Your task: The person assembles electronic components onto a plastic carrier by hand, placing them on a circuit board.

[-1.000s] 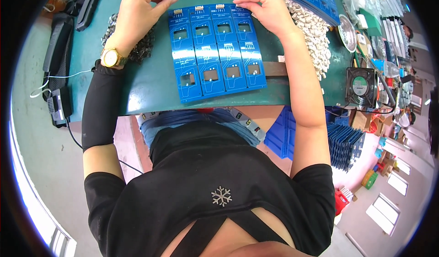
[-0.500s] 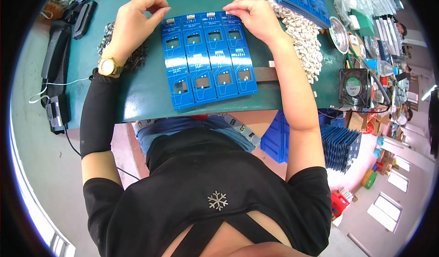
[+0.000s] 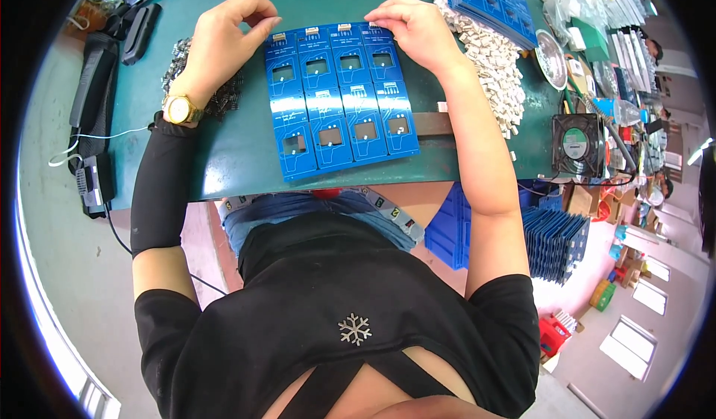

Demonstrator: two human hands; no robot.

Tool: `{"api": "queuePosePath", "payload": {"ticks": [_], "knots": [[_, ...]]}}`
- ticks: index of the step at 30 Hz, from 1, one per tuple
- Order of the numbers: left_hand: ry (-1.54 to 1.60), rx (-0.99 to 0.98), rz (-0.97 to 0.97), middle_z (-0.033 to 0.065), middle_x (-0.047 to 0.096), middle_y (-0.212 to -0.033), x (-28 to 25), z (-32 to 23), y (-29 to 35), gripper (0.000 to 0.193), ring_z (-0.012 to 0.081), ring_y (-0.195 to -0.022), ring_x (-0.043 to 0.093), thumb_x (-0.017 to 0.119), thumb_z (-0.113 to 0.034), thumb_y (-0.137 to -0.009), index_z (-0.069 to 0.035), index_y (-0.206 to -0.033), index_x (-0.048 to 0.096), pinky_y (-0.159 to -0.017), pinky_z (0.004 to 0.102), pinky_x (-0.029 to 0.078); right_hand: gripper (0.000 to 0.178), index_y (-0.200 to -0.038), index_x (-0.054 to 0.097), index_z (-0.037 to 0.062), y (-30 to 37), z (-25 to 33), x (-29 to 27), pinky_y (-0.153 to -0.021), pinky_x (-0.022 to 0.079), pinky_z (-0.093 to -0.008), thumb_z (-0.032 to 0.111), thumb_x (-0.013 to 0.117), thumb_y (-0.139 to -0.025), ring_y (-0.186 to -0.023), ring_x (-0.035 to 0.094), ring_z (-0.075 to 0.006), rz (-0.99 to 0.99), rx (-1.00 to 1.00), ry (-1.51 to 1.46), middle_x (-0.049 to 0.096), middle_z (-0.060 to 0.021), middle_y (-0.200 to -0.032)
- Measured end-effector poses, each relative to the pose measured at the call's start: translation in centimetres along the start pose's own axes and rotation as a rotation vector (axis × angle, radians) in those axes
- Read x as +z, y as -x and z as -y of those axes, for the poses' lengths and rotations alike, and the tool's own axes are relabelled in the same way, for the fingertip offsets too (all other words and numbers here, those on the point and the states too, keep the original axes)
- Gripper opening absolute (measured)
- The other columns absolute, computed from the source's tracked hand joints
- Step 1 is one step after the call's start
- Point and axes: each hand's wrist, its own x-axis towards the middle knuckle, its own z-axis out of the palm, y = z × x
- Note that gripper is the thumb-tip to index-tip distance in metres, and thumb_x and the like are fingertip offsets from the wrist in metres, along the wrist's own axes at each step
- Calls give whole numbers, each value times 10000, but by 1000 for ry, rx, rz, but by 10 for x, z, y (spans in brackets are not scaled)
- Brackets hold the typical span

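A blue circuit board panel with rectangular cut-outs lies on the green table in front of me. Small white connectors sit along its far edge. My left hand is by the far left corner, thumb and forefinger pinched together; anything between them is hidden. At the far right corner, my right hand has its fingertips closed on a small white connector at the panel's edge. A pile of small dark parts lies beneath and beside my left wrist. White connectors are heaped beyond my right forearm.
More blue panels are stacked at the far right, over the white heap. A metal bowl and a black fan stand further right. A dark flat bar extends from the panel's right side. Upright blue boards stand below the table.
My left hand has shifted slightly to the right, its pinched fingertips closer to the panel's far left corner. My right hand stays at the far right connector, almost still.
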Motion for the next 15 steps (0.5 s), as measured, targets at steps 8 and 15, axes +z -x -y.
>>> {"api": "queuePosePath", "payload": {"ticks": [8, 15], "knots": [[-11, 19, 7, 65, 675, -828, 1, 3, -1, 107, 150, -775, 648, 694, -63, -823, -6, -905, 659, -730, 264, 510, 134, -918, 738, 87, -1, 0, -2, -785, 538, -324, 62, 663, -809, -873, 666, -245, 11, -19, 0, 689, -73, -906], [7, 24, -83, 93, 683, -846, 10, -1, -4, 97, 221, -761, 663, 673, -99, -845, -47, -927, 664, -700, 295, 523, 143, -915, 729, 56, -2, 9, -1, -770, 537, -311, 69, 691, -778, -832, 687, -222, -33, 228, -148, 707, -94, -877]]}}
